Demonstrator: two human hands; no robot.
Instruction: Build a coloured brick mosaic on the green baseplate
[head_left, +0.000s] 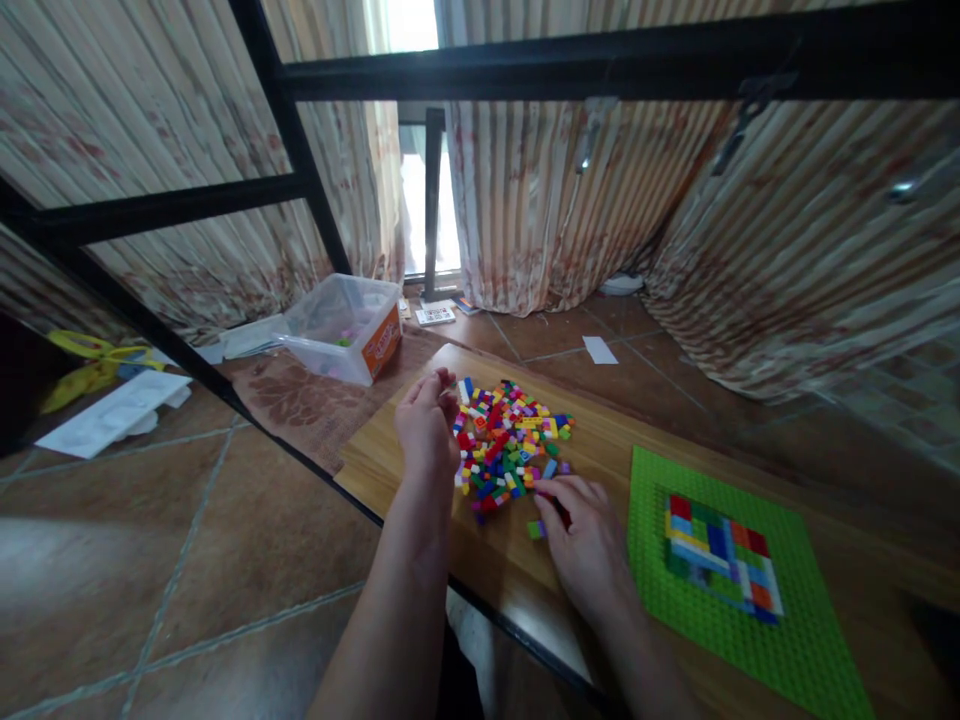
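A heap of small coloured bricks [508, 440] lies on a wooden table [600, 440]. My left hand [426, 425] rests at the heap's left edge, fingers curled together at the far bricks; what they hold is hidden. My right hand [589, 545] lies at the heap's near right edge, fingers bent down onto the bricks, a red one showing under them. A loose green brick [535, 529] sits just left of that hand. To the right lies a green baseplate [750, 600] with a flat patch of coloured bricks [720, 555] built on it.
A clear plastic box [341, 325] stands on the tiled floor beyond the table, with papers [112, 410] and cards around it. Black metal frame bars [300, 180] cross overhead and along the left. Curtains hang behind.
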